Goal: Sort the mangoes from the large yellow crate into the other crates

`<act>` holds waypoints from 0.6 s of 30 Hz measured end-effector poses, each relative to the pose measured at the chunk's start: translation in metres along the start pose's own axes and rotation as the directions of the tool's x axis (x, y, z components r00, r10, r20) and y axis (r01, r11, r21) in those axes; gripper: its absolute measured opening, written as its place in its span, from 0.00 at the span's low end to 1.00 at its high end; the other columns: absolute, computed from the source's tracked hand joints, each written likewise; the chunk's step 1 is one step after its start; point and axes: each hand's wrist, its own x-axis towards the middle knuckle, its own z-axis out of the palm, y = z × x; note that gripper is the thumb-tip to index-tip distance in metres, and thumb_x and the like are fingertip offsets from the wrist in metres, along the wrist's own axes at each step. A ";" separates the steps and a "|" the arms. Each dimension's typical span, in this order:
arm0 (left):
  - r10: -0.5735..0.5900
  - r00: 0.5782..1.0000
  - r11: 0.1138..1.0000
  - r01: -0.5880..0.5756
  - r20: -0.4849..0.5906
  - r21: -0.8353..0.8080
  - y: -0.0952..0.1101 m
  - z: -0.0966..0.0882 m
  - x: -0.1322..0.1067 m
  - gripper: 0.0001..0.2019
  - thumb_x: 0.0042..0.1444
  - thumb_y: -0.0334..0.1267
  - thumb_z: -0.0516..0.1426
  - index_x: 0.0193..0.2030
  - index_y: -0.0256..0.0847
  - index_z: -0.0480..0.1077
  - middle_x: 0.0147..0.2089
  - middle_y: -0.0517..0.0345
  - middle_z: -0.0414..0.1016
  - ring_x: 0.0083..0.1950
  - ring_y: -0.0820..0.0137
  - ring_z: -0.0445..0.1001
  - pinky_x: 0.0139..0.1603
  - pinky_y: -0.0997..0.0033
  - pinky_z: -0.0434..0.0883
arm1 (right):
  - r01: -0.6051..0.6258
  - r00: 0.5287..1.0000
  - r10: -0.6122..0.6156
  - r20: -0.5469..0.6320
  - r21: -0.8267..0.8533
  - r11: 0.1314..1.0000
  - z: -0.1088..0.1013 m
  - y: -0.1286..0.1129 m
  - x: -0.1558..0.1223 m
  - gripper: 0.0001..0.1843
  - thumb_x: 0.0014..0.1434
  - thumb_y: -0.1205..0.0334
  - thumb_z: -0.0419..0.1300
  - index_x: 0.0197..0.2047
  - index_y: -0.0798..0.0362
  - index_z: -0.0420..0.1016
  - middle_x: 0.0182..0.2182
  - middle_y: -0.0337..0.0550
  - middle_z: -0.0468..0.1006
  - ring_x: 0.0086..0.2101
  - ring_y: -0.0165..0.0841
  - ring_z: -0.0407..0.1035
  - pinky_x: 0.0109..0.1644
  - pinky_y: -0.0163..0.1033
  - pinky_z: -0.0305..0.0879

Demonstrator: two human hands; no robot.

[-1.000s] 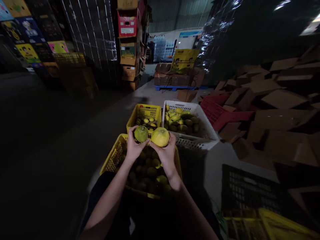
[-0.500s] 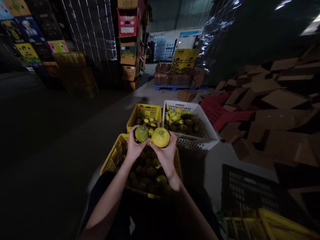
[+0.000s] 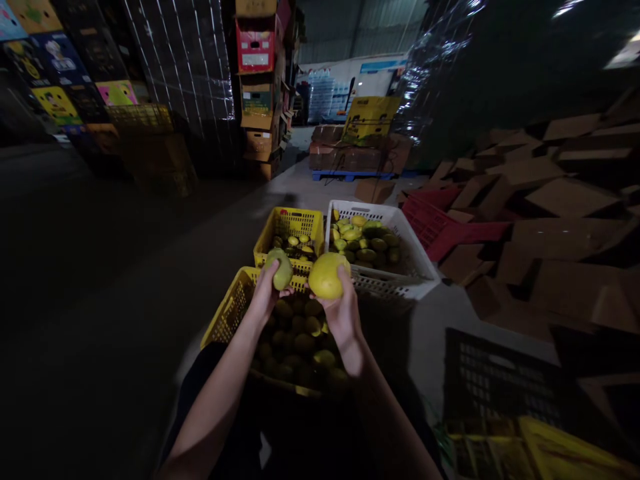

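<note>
My left hand (image 3: 265,288) is closed around a green papaya (image 3: 283,269), thumb along its side. A larger yellow papaya (image 3: 326,276) sits in my right hand (image 3: 342,308), with the thumb over its right side. Both fruits are held up side by side, slightly apart, above the near yellow crate (image 3: 226,313). Inside that crate lie several more papayas (image 3: 303,343), mostly in shadow.
Beyond my hands stand a smaller yellow crate (image 3: 267,230) and a white crate (image 3: 415,257), both holding yellow-green fruit. To the right are a red crate (image 3: 440,230) and heaped cardboard (image 3: 565,247). Stacked boxes (image 3: 257,100) and a blue pallet (image 3: 350,176) stand farther back.
Both papayas have turned in my hands, from stem ends showing to their sides showing. My hands have moved slightly apart, and the yellow papaya has shifted a little right.
</note>
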 end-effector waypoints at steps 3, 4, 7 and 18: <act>-0.167 0.985 0.977 0.172 0.048 -0.126 0.006 -0.002 0.000 0.21 0.64 0.52 0.53 0.43 0.34 0.74 0.28 0.53 0.77 0.19 0.75 0.70 0.18 0.79 0.69 | -0.191 0.980 0.187 0.071 0.059 0.980 0.001 -0.006 0.000 0.21 0.61 0.42 0.56 0.44 0.51 0.76 0.30 0.44 0.82 0.26 0.37 0.75 0.24 0.37 0.70; -0.195 0.978 0.966 0.204 0.070 -0.161 0.008 -0.003 0.000 0.22 0.64 0.53 0.51 0.43 0.33 0.74 0.28 0.52 0.77 0.19 0.75 0.70 0.19 0.79 0.70 | -0.226 0.972 0.219 0.082 0.079 0.971 0.002 -0.007 -0.001 0.20 0.62 0.43 0.55 0.42 0.50 0.76 0.30 0.44 0.83 0.26 0.37 0.76 0.25 0.38 0.71; -0.231 0.967 0.934 0.252 0.113 -0.252 0.011 -0.006 -0.002 0.21 0.63 0.51 0.51 0.46 0.34 0.73 0.28 0.51 0.77 0.20 0.74 0.71 0.18 0.80 0.70 | -0.308 0.950 0.300 0.083 0.128 0.943 0.004 -0.007 -0.002 0.17 0.63 0.46 0.54 0.40 0.50 0.76 0.27 0.42 0.82 0.25 0.38 0.76 0.23 0.39 0.71; -0.203 0.960 0.897 0.262 0.194 -0.357 0.015 -0.006 -0.006 0.18 0.63 0.49 0.51 0.41 0.35 0.73 0.28 0.52 0.75 0.19 0.76 0.67 0.17 0.81 0.68 | -0.334 0.942 0.331 0.061 0.297 0.895 0.006 0.001 -0.003 0.12 0.62 0.50 0.58 0.35 0.48 0.77 0.27 0.38 0.83 0.27 0.38 0.77 0.33 0.45 0.78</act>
